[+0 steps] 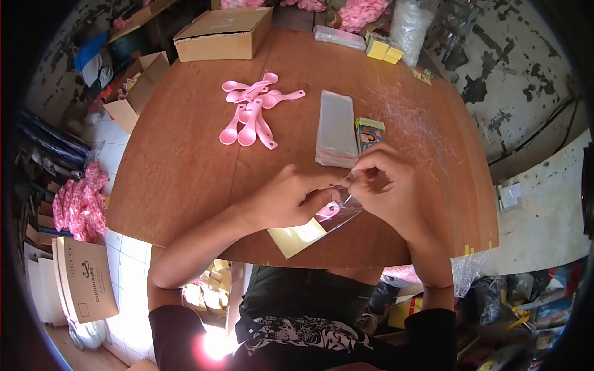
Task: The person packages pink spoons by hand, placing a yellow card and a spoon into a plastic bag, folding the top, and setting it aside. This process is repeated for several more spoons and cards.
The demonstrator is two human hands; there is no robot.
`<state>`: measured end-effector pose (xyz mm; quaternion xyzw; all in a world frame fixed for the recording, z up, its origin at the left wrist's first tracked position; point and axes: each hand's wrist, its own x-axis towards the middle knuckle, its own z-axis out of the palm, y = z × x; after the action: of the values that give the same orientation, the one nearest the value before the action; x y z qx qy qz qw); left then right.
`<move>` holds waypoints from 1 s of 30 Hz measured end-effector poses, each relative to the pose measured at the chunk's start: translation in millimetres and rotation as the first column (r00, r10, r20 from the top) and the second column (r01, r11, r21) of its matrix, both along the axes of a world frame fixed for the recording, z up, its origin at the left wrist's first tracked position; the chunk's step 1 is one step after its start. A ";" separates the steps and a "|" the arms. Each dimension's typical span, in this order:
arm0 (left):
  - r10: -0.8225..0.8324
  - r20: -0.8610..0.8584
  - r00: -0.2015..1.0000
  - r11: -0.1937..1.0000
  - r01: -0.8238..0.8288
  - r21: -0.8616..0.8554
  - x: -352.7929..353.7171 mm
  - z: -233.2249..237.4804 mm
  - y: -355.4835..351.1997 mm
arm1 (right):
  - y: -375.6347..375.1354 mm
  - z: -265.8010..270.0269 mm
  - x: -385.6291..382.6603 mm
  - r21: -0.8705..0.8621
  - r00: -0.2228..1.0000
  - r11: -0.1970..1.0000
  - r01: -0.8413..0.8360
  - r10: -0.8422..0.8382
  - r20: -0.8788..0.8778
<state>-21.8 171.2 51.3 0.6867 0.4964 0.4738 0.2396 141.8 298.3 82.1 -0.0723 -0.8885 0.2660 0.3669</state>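
Firstly, surface: one table (185, 185), brown wood, a seam running its length, front edge curved. Room: walls (532, 68) with peeling paint; floor (120, 247) of pale tiles, seen to the person's left; along that side, an open carton (139, 89), a pink heap (81, 201) and a printed carton (86, 278).

Count, on the table:
- Box (223, 40), cardboard, flaps down: one, far edge, left.
- Spoons (247, 133), pink: at least seven, loosely piled left of centre; they overlap, so I cannot give the exact number.
- Sleeves (336, 127), clear: one stack, right of centre; single sleeves too thin to count.
- Packet (369, 133), green and printed: one, just beside the stack.
- Strips (414, 120), thin and clear: one tangle, right side, uncounted.
- Flat pack (339, 37), clear: one, far edge.
- Yellow boxes (383, 48): two visible, side by side, near the flat pack.

In hand, at the near edge:
- Bag (346, 217), clear: one, its upper edge pinched by both the left hand (294, 199) and the right hand (385, 188), thumbs against fingers.
- Pink handle (328, 211), holed end showing: one, under the left thumb, at the bag.
- Card (297, 238), pale yellow: one, beneath the left hand, touching the bag.
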 end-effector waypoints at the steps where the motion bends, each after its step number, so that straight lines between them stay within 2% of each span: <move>1: 0.014 0.065 0.998 1.000 -0.013 -0.017 -0.6 -1.4 0.0 | 2.8 4.1 2.5 0.001 1.000 1.000 0.001 -0.001 -0.001; 3: 0.035 0.036 0.999 0.998 -0.033 -0.045 -2.8 -13.2 3.7 | 19.6 15.3 11.5 -0.331 0.978 0.940 -0.083 0.013 -0.208; 4: 0.048 0.238 0.970 0.998 -0.056 0.029 -0.7 -19.1 8.3 | 37.4 22.7 21.0 -0.463 0.961 0.865 -0.193 0.072 -0.267; 5: 0.042 0.433 0.900 0.991 -0.092 0.094 1.3 -21.8 10.6 | 60.6 31.4 32.6 -0.576 0.936 0.760 -0.300 0.117 -0.332; 6: 0.053 0.505 0.861 0.992 -0.105 0.075 3.0 -15.5 8.4 | 85.5 37.8 41.6 -0.635 0.876 0.609 -0.475 0.262 -0.405; 7: 0.046 0.507 0.860 0.992 -0.097 0.075 2.4 -11.5 7.3 | 113.4 41.9 48.4 -0.665 0.785 0.420 -0.618 0.381 -0.489; 8: 0.096 0.496 0.863 0.992 -0.122 0.021 0.5 -8.6 6.8 | 151.8 33.7 49.0 -0.773 0.933 0.524 -0.359 0.214 -0.288; 9: 0.145 0.485 0.863 0.989 -0.148 -0.033 0.7 -7.0 6.8 | 185.1 14.1 54.2 -0.817 0.998 0.574 -0.064 0.024 -0.061; 10: 0.165 0.472 0.866 0.986 -0.163 -0.047 1.8 -6.0 7.3 | 205.5 -9.9 68.5 -0.816 0.998 0.575 -0.054 0.019 -0.052; 11: 0.163 0.474 0.865 0.986 -0.161 -0.045 2.2 -10.0 9.7 | 224.5 -33.6 78.4 -0.122 0.893 0.913 0.389 -0.341 0.294; 12: 0.159 0.462 0.873 0.985 -0.171 -0.016 0.1 -16.8 13.7 | 233.7 -43.6 80.0 0.692 0.614 0.565 0.448 -0.758 0.221; 13: 0.162 0.454 0.876 0.982 -0.188 0.013 -1.6 -19.5 15.7 | 220.6 -37.5 71.5 0.697 0.620 0.566 0.441 -0.754 0.220; 15: 0.187 0.450 0.873 0.981 -0.189 -0.041 -4.3 -21.1 15.1 | 175.8 -32.1 57.2 0.522 0.681 0.557 0.646 -0.729 -0.065; 16: 0.180 0.482 0.857 0.983 -0.178 -0.051 -3.5 -21.3 16.6 | 138.6 -20.5 44.9 0.273 0.686 0.671 0.689 -0.726 0.053; 17: 0.174 0.510 0.843 0.984 -0.169 -0.056 -3.4 -21.3 17.8 | 103.7 -8.9 30.4 -0.002 0.704 0.713 0.701 -0.692 0.159; 18: 0.174 0.504 0.846 0.984 -0.167 -0.061 -3.9 -21.6 18.3 | 81.1 -7.7 21.9 -0.244 0.853 0.818 0.521 -0.489 0.181; 19: 0.168 0.508 0.845 0.985 -0.165 -0.051 -5.0 -22.1 19.2 | 64.9 -8.9 16.4 -0.470 0.956 0.832 0.294 -0.261 0.136; 21: 0.160 0.509 0.846 0.986 -0.163 -0.039 -6.8 -22.1 20.7 | 47.4 -13.3 12.9 -0.638 0.960 0.770 0.002 0.178 0.218; 23: 0.199 0.520 0.831 0.980 -0.179 -0.090 -8.8 -21.9 21.9 | 31.0 -28.0 1.5 -0.730 0.941 0.673 -0.114 0.308 0.137; 27: 0.117 0.555 0.824 0.993 -0.108 -0.050 -13.8 -21.1 22.1 | 16.7 -40.8 -6.2 -0.786 0.982 0.605 -0.126 0.191 -0.010; 29: 0.176 0.615 0.769 0.974 -0.046 -0.222 -16.1 -18.8 20.6 | 18.6 -40.9 -3.9 -0.765 0.983 0.627 -0.143 0.178 -0.039; 30: 0.183 0.592 0.785 0.976 -0.071 -0.208 -16.4 -19.5 21.3 | 19.9 -39.9 -3.3 -0.782 0.987 0.610 -0.125 0.158 -0.035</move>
<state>-38.2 192.5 31.8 0.4397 0.4779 0.6388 0.4126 138.5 318.2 42.2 -0.1591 -0.6940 0.6522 0.2601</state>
